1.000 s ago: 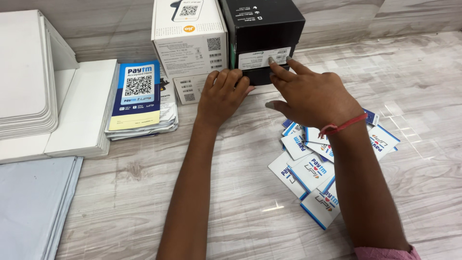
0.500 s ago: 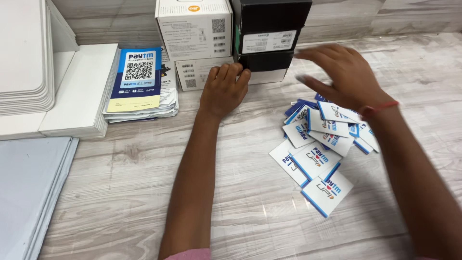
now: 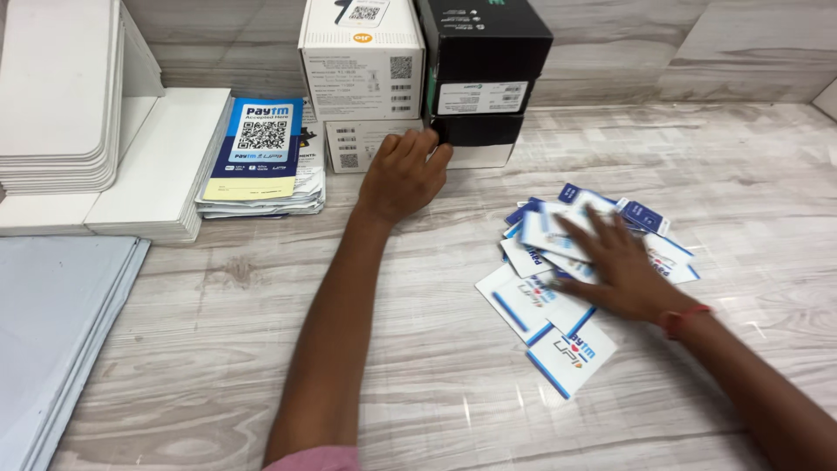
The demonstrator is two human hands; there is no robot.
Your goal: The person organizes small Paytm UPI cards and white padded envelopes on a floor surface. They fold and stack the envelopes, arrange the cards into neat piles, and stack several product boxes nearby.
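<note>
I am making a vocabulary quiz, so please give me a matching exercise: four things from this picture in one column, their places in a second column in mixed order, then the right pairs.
Things:
1. left hand
2. right hand
3. black box
4. leaflet stack

Places:
A. flat on the scattered blue and white cards
B. left of the white box
C. at the foot of the boxes
D. right of the white box

Pairs: 1-C, 2-A, 3-D, 4-B

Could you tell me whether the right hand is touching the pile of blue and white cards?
Touching. The head view shows the right hand lying flat on the pile of cards, fingers spread across the top ones.
</note>
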